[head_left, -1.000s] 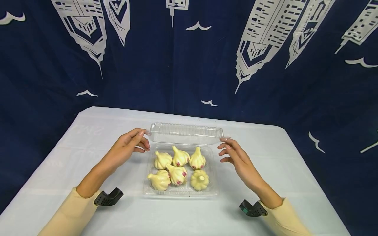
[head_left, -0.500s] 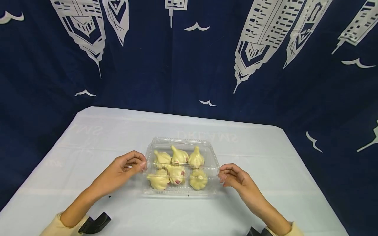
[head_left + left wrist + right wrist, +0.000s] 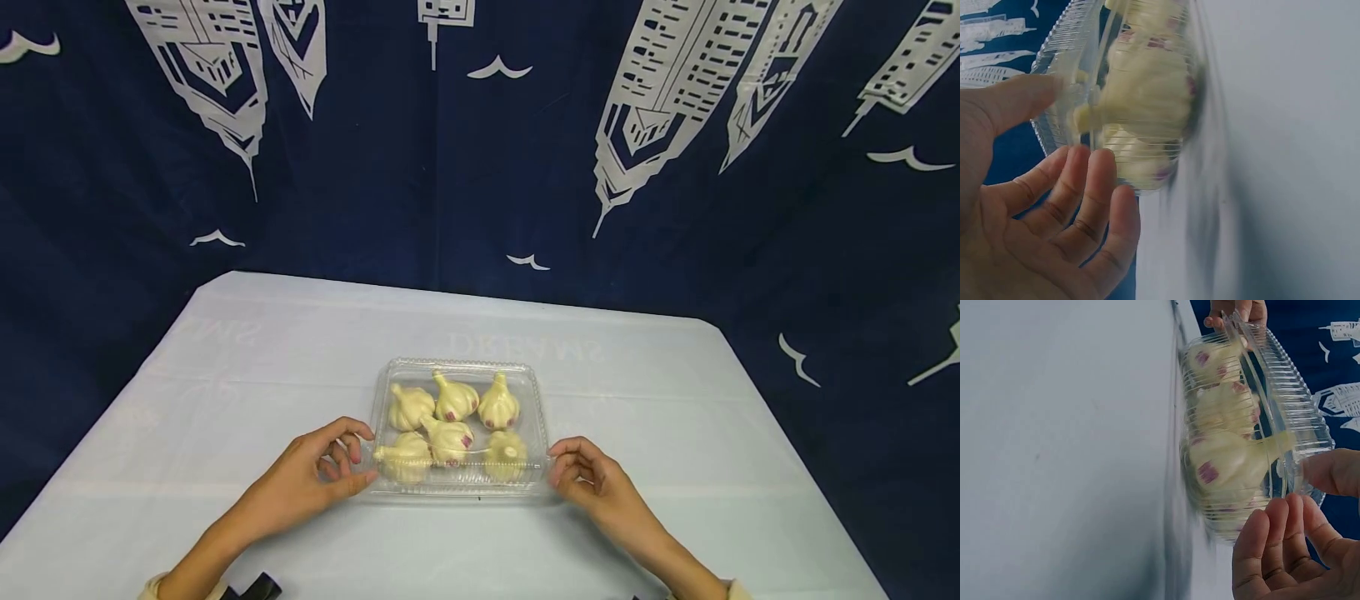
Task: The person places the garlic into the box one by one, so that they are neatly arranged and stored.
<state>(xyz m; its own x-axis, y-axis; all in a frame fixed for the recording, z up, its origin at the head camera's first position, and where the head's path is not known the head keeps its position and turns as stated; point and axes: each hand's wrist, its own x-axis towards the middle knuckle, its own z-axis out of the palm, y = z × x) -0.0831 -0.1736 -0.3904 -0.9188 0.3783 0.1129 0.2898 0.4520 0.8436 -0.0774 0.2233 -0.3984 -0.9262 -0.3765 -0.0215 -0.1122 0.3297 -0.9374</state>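
A clear plastic clamshell box (image 3: 461, 492) lies on the table with several cream garlic bulbs (image 3: 450, 437) inside, some marked purple. Its ribbed transparent lid (image 3: 1291, 369) is lowered over the bulbs, and a narrow gap shows between the two rims in the right wrist view. My left hand (image 3: 303, 475) holds the lid at its left edge, thumb against the side and fingertips at the rim. At the opposite edge my right hand (image 3: 600, 483) pinches the lid between thumb and fingers.
A white cloth (image 3: 225, 417) covers the table. Behind it hangs a dark blue curtain (image 3: 375, 208) printed with white buildings and birds. A black wrist mount (image 3: 258, 587) shows at the bottom left.
The lid stood tilted open behind the bulbs and has swung forward and down over them. Both hands have come toward the body and lower with it.
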